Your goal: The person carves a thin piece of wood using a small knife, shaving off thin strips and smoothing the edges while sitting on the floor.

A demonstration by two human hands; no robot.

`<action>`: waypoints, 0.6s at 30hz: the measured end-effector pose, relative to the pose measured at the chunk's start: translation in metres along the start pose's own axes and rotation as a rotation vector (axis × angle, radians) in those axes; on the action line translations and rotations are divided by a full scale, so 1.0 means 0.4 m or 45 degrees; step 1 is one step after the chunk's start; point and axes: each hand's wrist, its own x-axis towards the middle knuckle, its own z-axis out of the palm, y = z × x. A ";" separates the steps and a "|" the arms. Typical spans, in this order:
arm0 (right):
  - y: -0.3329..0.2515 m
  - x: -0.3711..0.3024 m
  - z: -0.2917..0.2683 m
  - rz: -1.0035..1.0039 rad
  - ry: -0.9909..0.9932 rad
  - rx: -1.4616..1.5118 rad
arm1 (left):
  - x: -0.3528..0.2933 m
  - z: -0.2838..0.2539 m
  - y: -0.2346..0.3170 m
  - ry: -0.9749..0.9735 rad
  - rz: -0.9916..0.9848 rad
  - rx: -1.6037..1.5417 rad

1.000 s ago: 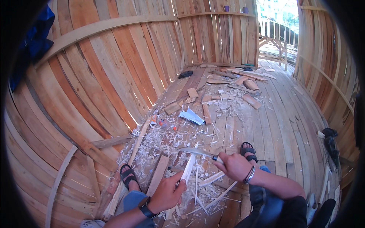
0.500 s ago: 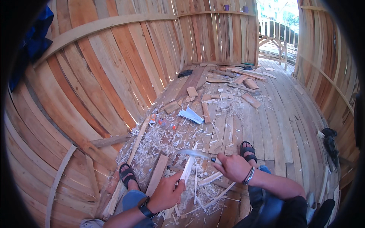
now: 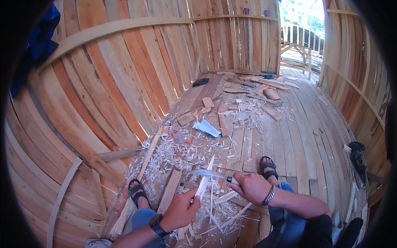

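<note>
My left hand (image 3: pixel 182 209), with a dark band at the wrist, grips the near end of a pale, tapered wooden stick (image 3: pixel 204 182) that points up and away. In my right hand (image 3: pixel 250 188) is the handle of a long, slightly curved knife (image 3: pixel 209 172). Its blade lies across the stick, a little below the stick's far tip, and the blade's tip reaches out past the left side. A bracelet circles my right wrist. Beneath both hands the floor carries wood shavings (image 3: pixel 161 159) and thin slivers.
A brown board (image 3: pixel 170 191) lies beside my left hand, near my sandalled feet. Farther off are a light blue-white sheet (image 3: pixel 206 127), loose wood blocks (image 3: pixel 271 112) and a pile of offcuts (image 3: pixel 271 83). Plank walls (image 3: pixel 124 78) stand around, with a doorway (image 3: pixel 302 41) at far right.
The knife and my right hand have shifted slightly nearer and to the left, the blade now lower across the stick. My left hand stays nearly still.
</note>
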 end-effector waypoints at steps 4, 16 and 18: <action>0.060 0.049 -0.008 0.029 0.072 -0.017 | 0.001 -0.004 0.008 0.021 0.015 0.024; 0.015 0.017 0.001 0.071 -0.030 -0.042 | 0.004 0.002 -0.008 0.028 0.064 0.061; 0.054 0.034 0.004 0.174 0.014 -0.096 | 0.002 -0.004 0.009 0.024 0.037 0.028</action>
